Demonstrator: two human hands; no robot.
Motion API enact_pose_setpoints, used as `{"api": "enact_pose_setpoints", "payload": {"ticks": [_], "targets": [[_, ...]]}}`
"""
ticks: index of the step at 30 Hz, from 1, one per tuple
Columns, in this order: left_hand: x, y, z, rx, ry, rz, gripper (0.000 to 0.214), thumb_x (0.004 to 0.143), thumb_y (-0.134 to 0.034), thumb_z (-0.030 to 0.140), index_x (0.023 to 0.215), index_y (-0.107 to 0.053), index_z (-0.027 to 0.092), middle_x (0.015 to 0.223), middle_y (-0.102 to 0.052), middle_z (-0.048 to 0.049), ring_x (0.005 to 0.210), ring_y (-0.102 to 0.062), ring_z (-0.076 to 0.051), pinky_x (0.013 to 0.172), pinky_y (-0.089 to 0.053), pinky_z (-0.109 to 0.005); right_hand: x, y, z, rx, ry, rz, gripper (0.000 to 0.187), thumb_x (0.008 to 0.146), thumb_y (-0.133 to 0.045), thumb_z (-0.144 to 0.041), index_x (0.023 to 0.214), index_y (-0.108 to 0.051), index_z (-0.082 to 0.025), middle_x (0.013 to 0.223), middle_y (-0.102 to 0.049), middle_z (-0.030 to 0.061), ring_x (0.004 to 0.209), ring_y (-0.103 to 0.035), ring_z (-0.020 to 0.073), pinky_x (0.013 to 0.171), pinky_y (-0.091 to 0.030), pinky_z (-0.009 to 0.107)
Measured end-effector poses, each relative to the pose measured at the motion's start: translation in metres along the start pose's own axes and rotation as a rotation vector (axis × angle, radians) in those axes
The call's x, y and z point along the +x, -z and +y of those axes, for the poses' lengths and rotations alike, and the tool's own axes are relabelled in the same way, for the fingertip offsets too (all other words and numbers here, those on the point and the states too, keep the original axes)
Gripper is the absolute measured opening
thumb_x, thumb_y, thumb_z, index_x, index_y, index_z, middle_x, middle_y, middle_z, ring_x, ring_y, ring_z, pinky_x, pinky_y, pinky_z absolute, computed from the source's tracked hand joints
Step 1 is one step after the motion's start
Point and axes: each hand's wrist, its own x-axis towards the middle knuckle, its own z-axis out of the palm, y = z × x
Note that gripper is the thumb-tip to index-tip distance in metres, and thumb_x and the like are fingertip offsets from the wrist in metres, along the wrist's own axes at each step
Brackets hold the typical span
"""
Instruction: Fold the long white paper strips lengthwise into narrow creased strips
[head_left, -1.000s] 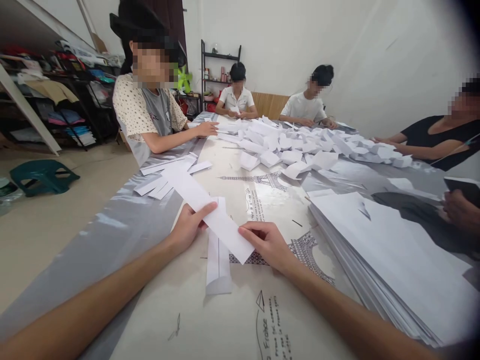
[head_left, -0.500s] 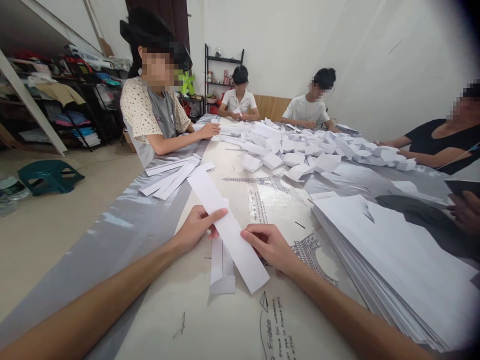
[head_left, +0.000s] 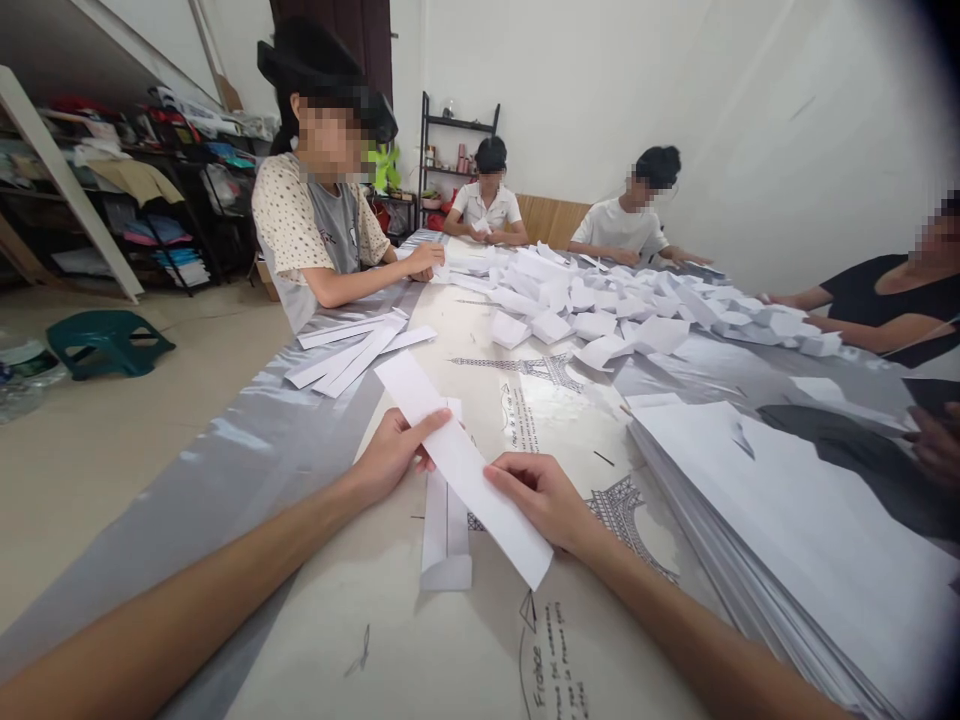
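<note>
A white paper strip [head_left: 474, 478] slants across the middle of the view, held above the table. My left hand [head_left: 401, 447] is closed on its left edge, thumb on top and fingers beneath. My right hand [head_left: 536, 490] pinches the strip's right edge lower down, its thumb lying on the paper. Underneath, a folded strip of white paper [head_left: 447, 572] lies on the printed tablecloth [head_left: 375, 620], partly hidden by the held strip and my left hand.
Several loose strips [head_left: 360, 355] lie to the left. A heap of folded white papers [head_left: 585, 300] covers the far table. At the right stands a thick stack of white sheets [head_left: 795, 510]. Several people sit around the table. A green stool [head_left: 109, 340] stands on the floor.
The held strip's lower end has swung slightly right, and my right hand has shifted a little with it. A co-worker at the left has brought their hands together.
</note>
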Motion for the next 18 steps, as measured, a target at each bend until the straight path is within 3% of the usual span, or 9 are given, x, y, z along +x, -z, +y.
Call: {"api": "enact_pose_setpoints", "payload": {"ticks": [3, 7, 9, 11, 14, 16, 18], "targets": [[0.002, 0.001, 0.001, -0.096, -0.025, 0.174, 0.033, 0.083, -0.070, 0.046, 0.089, -0.077, 0.014, 0.082, -0.071, -0.0064, 0.045, -0.037, -0.005, 0.043, -0.026, -0.022, -0.001, 0.000, 0.000, -0.016, 0.008, -0.003, 0.033, 0.095, -0.055, -0.042, 0.076, -0.068, -0.019, 0.070, -0.058, 0.0006, 0.062, -0.046, 0.0137, 0.056, -0.032, 0.027], [0.004, 0.002, 0.004, -0.141, -0.021, 0.226, 0.033, 0.082, -0.071, 0.046, 0.088, -0.077, 0.014, 0.087, -0.072, -0.0068, 0.043, -0.029, -0.002, 0.046, -0.028, -0.022, -0.002, -0.001, -0.003, -0.021, 0.009, -0.012, 0.033, 0.095, -0.055, -0.043, 0.075, -0.066, -0.020, 0.070, -0.057, 0.0001, 0.061, -0.045, 0.0135, 0.055, -0.032, 0.027], [0.003, 0.001, 0.005, -0.118, -0.023, 0.185, 0.033, 0.082, -0.071, 0.046, 0.089, -0.076, 0.014, 0.088, -0.072, -0.0071, 0.044, -0.033, -0.004, 0.044, -0.026, -0.023, -0.002, -0.002, -0.005, -0.012, 0.017, -0.028, 0.034, 0.096, -0.054, -0.044, 0.075, -0.065, -0.020, 0.071, -0.057, 0.0003, 0.062, -0.047, 0.0137, 0.055, -0.033, 0.026], [0.000, -0.001, 0.006, -0.054, -0.021, 0.069, 0.032, 0.082, -0.070, 0.046, 0.089, -0.076, 0.016, 0.083, -0.071, -0.0066, 0.047, -0.040, -0.007, 0.044, -0.025, -0.023, -0.003, -0.003, -0.006, -0.020, 0.040, -0.013, 0.034, 0.096, -0.053, -0.045, 0.076, -0.063, -0.020, 0.072, -0.057, 0.0004, 0.063, -0.047, 0.0140, 0.056, -0.035, 0.026], [-0.006, -0.004, 0.007, 0.147, -0.046, -0.142, 0.034, 0.083, -0.069, 0.044, 0.063, -0.069, 0.016, 0.052, -0.059, -0.0017, 0.045, -0.044, -0.011, 0.046, -0.030, -0.025, -0.003, -0.004, -0.007, -0.067, 0.088, 0.051, 0.033, 0.097, -0.051, -0.044, 0.076, -0.059, -0.020, 0.072, -0.055, -0.0001, 0.064, -0.046, 0.0142, 0.058, -0.036, 0.026], [-0.009, -0.006, 0.008, 0.254, -0.073, -0.191, 0.044, 0.084, -0.069, 0.042, 0.049, -0.056, 0.019, 0.041, -0.047, 0.0010, 0.042, -0.043, -0.012, 0.049, -0.034, -0.026, -0.002, -0.004, -0.007, -0.085, 0.102, 0.070, 0.033, 0.098, -0.050, -0.043, 0.075, -0.057, -0.020, 0.072, -0.054, -0.0003, 0.065, -0.046, 0.0144, 0.060, -0.036, 0.027], [-0.010, -0.006, 0.009, 0.283, -0.073, -0.181, 0.047, 0.084, -0.068, 0.042, 0.046, -0.051, 0.020, 0.042, -0.046, 0.0013, 0.043, -0.043, -0.012, 0.050, -0.035, -0.027, -0.002, -0.004, -0.006, -0.086, 0.094, 0.063, 0.033, 0.099, -0.049, -0.042, 0.076, -0.057, -0.020, 0.072, -0.055, -0.0003, 0.065, -0.047, 0.0145, 0.060, -0.037, 0.027]]}}
